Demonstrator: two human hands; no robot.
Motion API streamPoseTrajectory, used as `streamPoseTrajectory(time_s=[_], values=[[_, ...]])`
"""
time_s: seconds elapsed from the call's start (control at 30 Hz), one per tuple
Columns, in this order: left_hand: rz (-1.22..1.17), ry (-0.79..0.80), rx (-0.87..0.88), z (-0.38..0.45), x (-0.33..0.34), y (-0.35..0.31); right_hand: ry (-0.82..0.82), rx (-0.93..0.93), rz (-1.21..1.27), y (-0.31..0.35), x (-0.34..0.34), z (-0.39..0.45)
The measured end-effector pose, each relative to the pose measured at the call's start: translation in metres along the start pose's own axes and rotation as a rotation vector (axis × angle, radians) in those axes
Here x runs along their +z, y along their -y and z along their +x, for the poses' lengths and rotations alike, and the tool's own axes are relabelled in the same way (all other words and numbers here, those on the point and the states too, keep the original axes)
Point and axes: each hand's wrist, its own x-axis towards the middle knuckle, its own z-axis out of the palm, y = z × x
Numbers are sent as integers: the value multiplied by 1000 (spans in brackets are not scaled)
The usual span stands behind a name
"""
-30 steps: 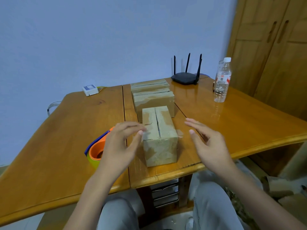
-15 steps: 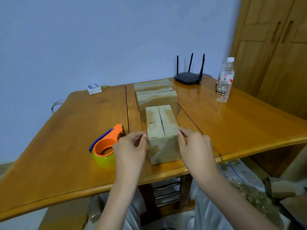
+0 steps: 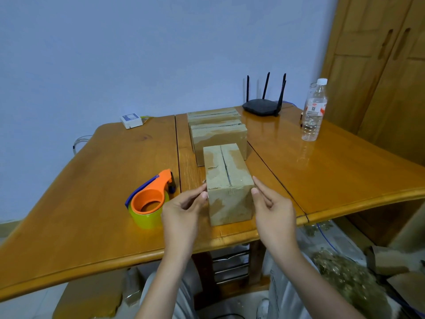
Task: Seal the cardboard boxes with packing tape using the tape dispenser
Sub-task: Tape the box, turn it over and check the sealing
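Note:
A small cardboard box [image 3: 227, 185] stands near the table's front edge, its top flaps closed with a bare seam running away from me. My left hand [image 3: 184, 210] touches its left near corner with straight fingertips. My right hand [image 3: 273, 206] touches the right near corner the same way. Two more cardboard boxes [image 3: 218, 139] [image 3: 212, 113] stand in a row behind it. The orange tape dispenser [image 3: 149, 199], with a yellow-green roll, lies on the table just left of my left hand, held by neither hand.
The wooden table [image 3: 92, 203] also carries a black router [image 3: 262, 107] at the back, a plastic water bottle [image 3: 314, 111] at the right and a small white device [image 3: 131, 120] at the back left. A wooden wardrobe [image 3: 386, 77] stands at the right. Cardboard scraps [image 3: 391, 263] lie on the floor.
Both hands have moved in from either side of the near box until their fingertips touch its near corners. The dispenser has stayed in place.

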Motion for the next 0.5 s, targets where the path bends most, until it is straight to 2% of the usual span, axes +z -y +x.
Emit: streamPoseTrajectory(time_s=[0.2,0.33,0.5], values=[[-1,122,68,18,-13,-6,109,-5,22,8,-24,22],[121,136,212,19,-8,-2,60,-65,103,1,-18,18],[141,128,360,19,-8,11,13,-18,324,-13,-16,22]])
